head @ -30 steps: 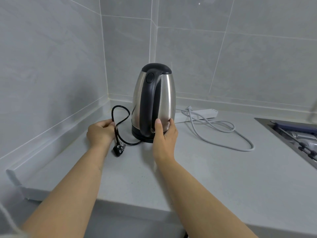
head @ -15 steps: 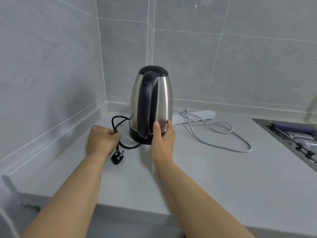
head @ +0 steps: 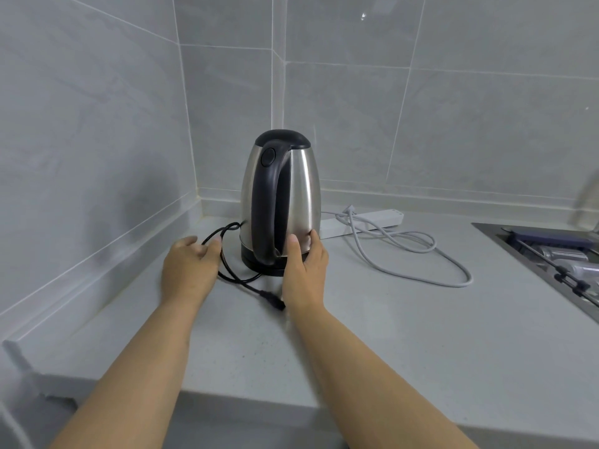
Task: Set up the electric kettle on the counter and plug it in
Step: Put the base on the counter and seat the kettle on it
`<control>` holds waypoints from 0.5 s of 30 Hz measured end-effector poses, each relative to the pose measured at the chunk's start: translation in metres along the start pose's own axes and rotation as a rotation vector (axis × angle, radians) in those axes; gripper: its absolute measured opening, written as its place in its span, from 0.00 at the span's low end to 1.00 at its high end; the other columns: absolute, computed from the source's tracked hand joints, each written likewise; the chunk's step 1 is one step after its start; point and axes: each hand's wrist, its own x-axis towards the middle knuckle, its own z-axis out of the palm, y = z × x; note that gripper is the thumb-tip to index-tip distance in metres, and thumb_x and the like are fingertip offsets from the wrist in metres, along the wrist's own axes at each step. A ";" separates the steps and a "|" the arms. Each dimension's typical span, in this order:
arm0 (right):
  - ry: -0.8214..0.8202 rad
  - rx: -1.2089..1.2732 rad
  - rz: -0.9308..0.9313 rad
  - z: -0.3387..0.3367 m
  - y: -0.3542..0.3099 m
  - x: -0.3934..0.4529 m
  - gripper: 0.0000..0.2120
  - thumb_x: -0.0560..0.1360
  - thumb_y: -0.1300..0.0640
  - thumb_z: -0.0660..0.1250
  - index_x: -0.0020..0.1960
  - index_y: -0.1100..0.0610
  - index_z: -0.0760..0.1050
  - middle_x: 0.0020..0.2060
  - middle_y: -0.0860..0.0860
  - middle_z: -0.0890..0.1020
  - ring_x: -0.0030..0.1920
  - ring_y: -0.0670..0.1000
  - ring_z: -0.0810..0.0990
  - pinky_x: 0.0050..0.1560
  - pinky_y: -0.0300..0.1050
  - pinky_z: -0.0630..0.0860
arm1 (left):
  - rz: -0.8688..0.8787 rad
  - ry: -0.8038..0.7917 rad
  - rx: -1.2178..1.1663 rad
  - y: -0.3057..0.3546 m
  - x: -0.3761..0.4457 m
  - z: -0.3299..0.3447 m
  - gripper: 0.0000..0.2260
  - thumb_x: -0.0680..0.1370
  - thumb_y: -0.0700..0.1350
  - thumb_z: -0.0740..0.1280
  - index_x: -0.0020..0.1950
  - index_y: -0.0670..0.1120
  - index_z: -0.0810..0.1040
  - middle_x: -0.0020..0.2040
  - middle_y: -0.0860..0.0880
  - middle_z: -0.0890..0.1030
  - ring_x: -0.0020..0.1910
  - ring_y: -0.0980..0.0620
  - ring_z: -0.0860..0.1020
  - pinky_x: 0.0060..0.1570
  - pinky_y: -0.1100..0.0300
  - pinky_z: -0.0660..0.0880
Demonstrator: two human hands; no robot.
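- Kettle (head: 285, 196) stands upright on its black base (head: 259, 259) near the corner of the counter (head: 372, 335), handle turned toward us. We think it sits so far back to stay close to the white power strip (head: 366, 220) that lies just behind it, along the wall.
- Our right hand (head: 304, 270) is flat against the lower steel body, thumb by the handle and fingers spread. It clamps nothing; we judge that it only steadies the kettle so that the base does not slide.
- Our left hand (head: 189, 270) is loosely open over a loop of the black cord (head: 227, 251). The fingertips touch the cord, but we cannot tell if they pinch it.
- The plug (head: 275, 301) lies free on the counter, just beside our right wrist, not in any socket.
- The grey cable (head: 421, 254) of the strip lies in loose coils to the right.
- So the placing looks done and the plugging is not. The cord must reach round the kettle to the strip.
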 end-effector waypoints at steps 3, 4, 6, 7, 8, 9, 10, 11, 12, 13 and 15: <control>-0.018 -0.005 -0.007 0.000 0.000 -0.001 0.28 0.80 0.44 0.56 0.77 0.49 0.54 0.76 0.48 0.57 0.75 0.48 0.56 0.75 0.52 0.57 | -0.050 -0.019 0.085 -0.004 -0.001 0.003 0.28 0.76 0.61 0.57 0.33 0.38 0.78 0.34 0.43 0.81 0.37 0.42 0.79 0.41 0.52 0.76; -0.023 -0.006 -0.008 -0.001 0.000 -0.001 0.28 0.80 0.44 0.56 0.77 0.49 0.54 0.76 0.48 0.57 0.76 0.47 0.56 0.75 0.52 0.57 | -0.054 -0.008 0.082 -0.004 0.000 0.005 0.27 0.76 0.60 0.59 0.32 0.38 0.76 0.32 0.43 0.80 0.35 0.41 0.78 0.39 0.52 0.75; -0.034 -0.013 -0.007 0.000 0.000 -0.001 0.28 0.80 0.44 0.56 0.77 0.48 0.54 0.76 0.47 0.56 0.76 0.47 0.55 0.75 0.53 0.56 | -0.060 0.020 0.042 -0.002 0.000 0.006 0.20 0.76 0.56 0.65 0.34 0.41 0.75 0.33 0.45 0.76 0.36 0.43 0.74 0.38 0.54 0.70; -0.037 -0.015 -0.006 0.000 0.000 -0.001 0.28 0.80 0.44 0.56 0.77 0.48 0.54 0.76 0.47 0.56 0.76 0.47 0.55 0.75 0.53 0.56 | -0.069 0.027 0.019 0.001 -0.001 0.006 0.14 0.76 0.54 0.67 0.42 0.43 0.77 0.39 0.48 0.75 0.41 0.46 0.73 0.41 0.56 0.69; -0.040 -0.017 -0.005 0.000 0.000 -0.001 0.28 0.80 0.44 0.56 0.77 0.48 0.53 0.76 0.47 0.56 0.76 0.47 0.55 0.75 0.53 0.57 | -0.078 0.030 0.004 0.004 -0.002 0.006 0.12 0.76 0.52 0.68 0.51 0.44 0.76 0.45 0.49 0.74 0.46 0.47 0.72 0.46 0.57 0.68; -0.042 -0.021 -0.007 0.000 0.001 0.000 0.28 0.80 0.44 0.56 0.78 0.48 0.53 0.76 0.47 0.56 0.76 0.48 0.56 0.75 0.54 0.57 | -0.072 0.018 -0.006 0.006 -0.003 0.007 0.16 0.76 0.50 0.69 0.60 0.45 0.74 0.50 0.48 0.73 0.50 0.47 0.72 0.49 0.56 0.68; -0.045 -0.032 -0.009 0.000 0.002 0.000 0.29 0.80 0.44 0.57 0.78 0.48 0.53 0.76 0.47 0.56 0.76 0.48 0.56 0.75 0.54 0.58 | -0.056 0.004 -0.017 0.006 -0.003 0.007 0.20 0.76 0.48 0.69 0.66 0.46 0.70 0.54 0.47 0.73 0.52 0.46 0.73 0.52 0.55 0.68; -0.050 -0.049 -0.011 0.000 0.002 0.000 0.30 0.79 0.45 0.58 0.78 0.48 0.52 0.76 0.47 0.56 0.75 0.48 0.56 0.74 0.54 0.59 | -0.038 -0.012 -0.027 0.003 -0.001 0.008 0.23 0.76 0.46 0.70 0.70 0.48 0.67 0.57 0.45 0.74 0.54 0.44 0.74 0.54 0.53 0.70; -0.055 -0.068 -0.013 0.001 0.002 0.000 0.31 0.79 0.46 0.59 0.78 0.48 0.52 0.76 0.47 0.55 0.75 0.48 0.56 0.74 0.54 0.59 | -0.022 -0.036 -0.029 0.001 0.002 0.010 0.26 0.76 0.43 0.69 0.72 0.50 0.65 0.60 0.44 0.74 0.56 0.43 0.75 0.57 0.52 0.71; -0.062 -0.084 -0.012 0.002 0.003 0.000 0.32 0.78 0.48 0.61 0.78 0.48 0.51 0.76 0.47 0.55 0.75 0.49 0.57 0.74 0.53 0.60 | -0.012 -0.068 -0.033 0.000 0.004 0.011 0.29 0.76 0.41 0.69 0.74 0.52 0.62 0.63 0.43 0.73 0.59 0.42 0.75 0.61 0.50 0.71; -0.081 -0.114 -0.016 0.003 0.004 0.000 0.36 0.75 0.54 0.63 0.78 0.48 0.49 0.76 0.47 0.54 0.74 0.51 0.59 0.72 0.53 0.63 | -0.020 -0.149 -0.019 -0.001 0.007 0.013 0.32 0.76 0.38 0.68 0.76 0.54 0.59 0.68 0.43 0.71 0.63 0.41 0.74 0.65 0.48 0.69</control>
